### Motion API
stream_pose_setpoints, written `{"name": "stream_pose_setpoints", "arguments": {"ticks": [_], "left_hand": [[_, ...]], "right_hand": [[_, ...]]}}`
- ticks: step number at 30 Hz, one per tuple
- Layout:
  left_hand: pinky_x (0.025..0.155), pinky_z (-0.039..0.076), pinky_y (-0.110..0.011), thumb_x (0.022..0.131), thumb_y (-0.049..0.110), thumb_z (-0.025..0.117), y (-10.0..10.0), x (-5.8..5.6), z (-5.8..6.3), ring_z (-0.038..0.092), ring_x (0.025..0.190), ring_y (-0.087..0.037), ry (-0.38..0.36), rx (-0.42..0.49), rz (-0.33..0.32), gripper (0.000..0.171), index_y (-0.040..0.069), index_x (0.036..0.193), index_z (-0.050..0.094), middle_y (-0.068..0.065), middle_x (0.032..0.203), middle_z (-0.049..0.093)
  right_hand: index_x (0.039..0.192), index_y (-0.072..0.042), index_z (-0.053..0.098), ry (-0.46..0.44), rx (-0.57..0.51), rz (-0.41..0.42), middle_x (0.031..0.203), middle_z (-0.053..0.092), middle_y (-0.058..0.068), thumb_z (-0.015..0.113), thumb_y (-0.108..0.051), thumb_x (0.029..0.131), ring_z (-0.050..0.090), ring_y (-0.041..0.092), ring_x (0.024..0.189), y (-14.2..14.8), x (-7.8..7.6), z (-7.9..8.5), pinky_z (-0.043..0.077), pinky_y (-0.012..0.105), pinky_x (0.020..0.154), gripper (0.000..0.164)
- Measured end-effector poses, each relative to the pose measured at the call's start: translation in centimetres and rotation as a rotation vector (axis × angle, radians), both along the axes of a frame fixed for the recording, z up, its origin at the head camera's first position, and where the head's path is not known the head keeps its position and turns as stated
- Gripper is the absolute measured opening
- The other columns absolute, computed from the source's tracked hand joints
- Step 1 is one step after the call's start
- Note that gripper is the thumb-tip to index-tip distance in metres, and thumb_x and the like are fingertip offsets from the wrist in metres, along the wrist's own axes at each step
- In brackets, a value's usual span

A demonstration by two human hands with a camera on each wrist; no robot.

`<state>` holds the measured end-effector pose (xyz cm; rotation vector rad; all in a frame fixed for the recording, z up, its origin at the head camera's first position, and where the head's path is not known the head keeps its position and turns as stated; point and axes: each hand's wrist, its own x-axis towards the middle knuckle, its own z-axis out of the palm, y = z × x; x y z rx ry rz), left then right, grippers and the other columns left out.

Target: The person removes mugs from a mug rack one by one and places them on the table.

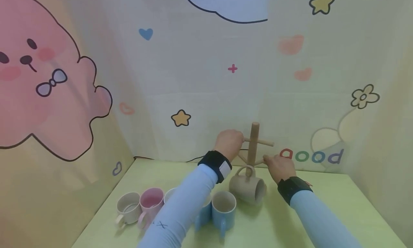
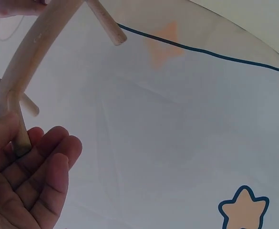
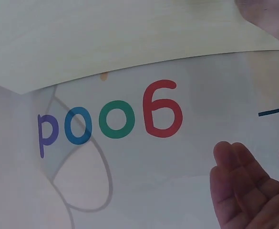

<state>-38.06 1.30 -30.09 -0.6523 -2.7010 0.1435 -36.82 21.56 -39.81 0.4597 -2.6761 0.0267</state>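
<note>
A wooden mug tree [image 1: 253, 144] stands near the back wall, its post tilted slightly in the head view. My left hand [image 1: 228, 142] pinches the end of its upper left peg [image 2: 19, 126] between thumb and fingers, the other fingers loosely bent. Lower on the other side, my right hand [image 1: 280, 166] holds the tip of a right-hand peg [image 1: 259, 162]; in the right wrist view that grip is out of frame. A beige mug [image 1: 244, 188] hangs sideways by its handle low on the tree, mouth facing right, hiding the tree's foot.
To the left a row of mugs stands on the pale green table [image 1: 274, 226]: a cream mug [image 1: 129, 210], a pink mug [image 1: 151, 201], a white mug [image 1: 168, 194] partly behind my left sleeve, and blue mugs [image 1: 223, 217]. A printed cloth wall [image 1: 193, 79] closes off the back.
</note>
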Motion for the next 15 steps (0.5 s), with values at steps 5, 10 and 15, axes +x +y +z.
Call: {"name": "stream_pose_setpoints", "arguments": {"ticks": [5, 10, 15], "left_hand": [[0.069, 0.055, -0.025, 0.096, 0.015, 0.067, 0.3, 0.6, 0.1, 0.065, 0.081, -0.009, 0.019, -0.020, 0.018, 0.011, 0.018, 0.102, 0.075, 0.004, 0.091, 0.071], [0.069, 0.055, -0.024, 0.096, 0.015, 0.066, 0.8, 1.2, 0.1, 0.064, 0.080, -0.008, 0.039, 0.000, 0.042, 0.012, 0.019, 0.101, 0.076, 0.005, 0.090, 0.071], [0.070, 0.054, -0.022, 0.095, 0.013, 0.068, 1.1, 1.8, 0.1, 0.062, 0.076, -0.007, 0.026, 0.007, 0.065, 0.012, 0.020, 0.101, 0.076, 0.005, 0.088, 0.069]], "right_hand": [[0.094, -0.009, 0.063, 0.012, -0.025, -0.001, 0.056, 0.049, 0.007, 0.069, -0.011, 0.093, 0.046, 0.022, 0.047, -0.2, -0.2, 0.0, 0.047, 0.042, 0.042, 0.006], [0.100, -0.009, 0.064, 0.007, -0.023, 0.006, 0.056, 0.049, 0.008, 0.067, -0.013, 0.094, 0.046, 0.023, 0.046, -0.1, -0.3, 0.1, 0.045, 0.042, 0.041, 0.008], [0.111, -0.008, 0.064, -0.054, -0.015, 0.000, 0.059, 0.053, 0.009, 0.064, -0.013, 0.096, 0.048, 0.023, 0.047, -0.2, -0.3, 0.2, 0.047, 0.041, 0.044, 0.016]]}}
